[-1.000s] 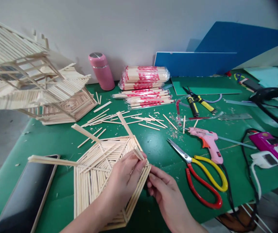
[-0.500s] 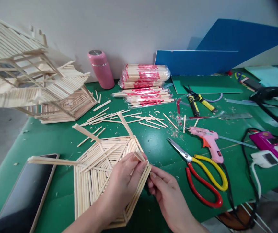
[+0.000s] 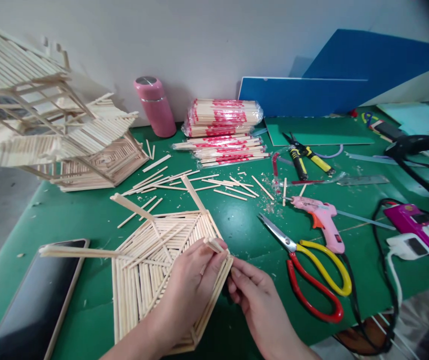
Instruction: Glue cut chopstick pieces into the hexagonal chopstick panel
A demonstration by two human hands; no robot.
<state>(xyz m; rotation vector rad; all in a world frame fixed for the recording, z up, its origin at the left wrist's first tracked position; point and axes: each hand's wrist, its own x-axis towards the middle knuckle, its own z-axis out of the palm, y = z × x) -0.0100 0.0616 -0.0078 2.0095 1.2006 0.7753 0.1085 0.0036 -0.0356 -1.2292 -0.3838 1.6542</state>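
A many-sided platform of thin wooden sticks (image 3: 128, 300) lies on the table, with short stick posts (image 3: 132, 206) rising at several corners. At its right corner, my left hand (image 3: 190, 285) is closed around a stick post (image 3: 214, 244), whose top shows above the fingers. My right hand (image 3: 255, 295) has thumb and forefinger pinched at the same corner, touching the platform's edge; its other fingers are curled and partly hidden. Loose sticks (image 3: 237, 187) are scattered beyond the platform. Scissors (image 3: 293, 245) with red and yellow handles lie to the right.
A tiered stick model (image 3: 98, 145) stands at left behind a phone (image 3: 42, 295). Farther back are a pink flask (image 3: 156, 107) and wrapped stick bundles (image 3: 224, 117). On the right lie a pink glue gun (image 3: 321, 220), pliers (image 3: 308, 155), a purple power strip (image 3: 417, 225) and cables.
Both hands keep the same grip at the corner. The post in my left hand leans slightly more to the left, and the view has shifted a little.
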